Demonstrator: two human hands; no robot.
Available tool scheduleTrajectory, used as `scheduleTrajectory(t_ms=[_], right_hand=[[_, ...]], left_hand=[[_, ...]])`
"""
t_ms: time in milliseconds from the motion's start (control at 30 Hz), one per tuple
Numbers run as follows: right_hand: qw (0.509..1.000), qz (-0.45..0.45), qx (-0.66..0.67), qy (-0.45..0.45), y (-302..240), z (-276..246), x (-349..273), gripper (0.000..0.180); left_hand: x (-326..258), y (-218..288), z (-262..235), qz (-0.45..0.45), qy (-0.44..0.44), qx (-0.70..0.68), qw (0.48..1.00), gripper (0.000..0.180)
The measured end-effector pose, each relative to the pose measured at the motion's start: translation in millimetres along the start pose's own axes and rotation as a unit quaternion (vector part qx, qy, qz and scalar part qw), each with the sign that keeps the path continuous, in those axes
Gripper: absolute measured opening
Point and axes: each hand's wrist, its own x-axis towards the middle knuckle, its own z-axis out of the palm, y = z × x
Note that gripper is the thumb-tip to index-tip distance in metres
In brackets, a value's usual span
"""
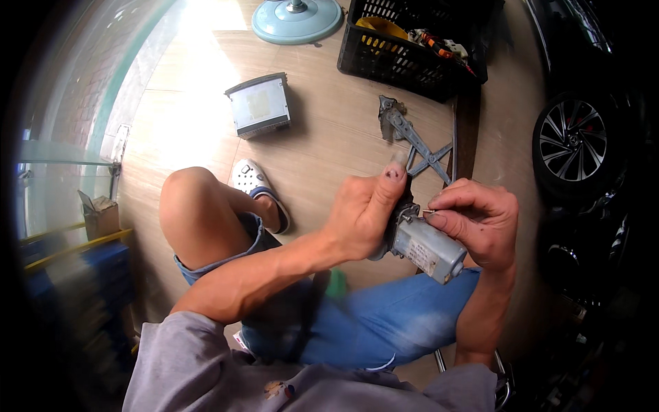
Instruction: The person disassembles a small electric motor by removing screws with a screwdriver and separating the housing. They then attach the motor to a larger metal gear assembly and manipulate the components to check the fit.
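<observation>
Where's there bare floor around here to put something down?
There's bare floor between the silver box and the scissor-shaped metal linkage, and a narrower patch between that box and the light-blue round base. It's crowded in view where the linkage shows between the black crate and the grey motor.

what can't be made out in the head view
Head view: small screw-like piece: partly covered by the right hand pinching it, its tip too small to tell.
Head view: part of the electric motor: hidden by the left hand.
Head view: pale blue round base: cut off by the top edge.
</observation>
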Motion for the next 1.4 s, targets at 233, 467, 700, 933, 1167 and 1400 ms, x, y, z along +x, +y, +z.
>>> scheduleTrajectory(t_ms=[233,467,700,933,1167,1400], right_hand=[[0.982,0.144,0.121,-0.022,5,-6,-1,0.015],[0.972,0.173,0.154,-0.03,9,-9,2,0.017],[0.976,0.168,0.138,-0.029,10,-8,3,0.016],[0.966,0.224,0.125,-0.041,10,-11,4,0.016],[0.967,0.225,0.111,-0.045,10,-12,7,0.014],[0.964,0.24,0.105,-0.052,12,-9,13,0.015]], left_hand=[[1,5,-6,-0.03,-0.068,0.082,0.994,0.068],[1,4,-5,-0.002,-0.071,0.099,0.993,0.067],[2,9,-4,0.037,-0.062,0.133,0.988,0.061],[4,8,0,0.089,-0.015,0.147,0.985,0.051],[5,4,-5,0.169,-0.015,0.254,0.952,0.032],[8,-3,-6,0.195,0.016,0.291,0.937,0.029]])
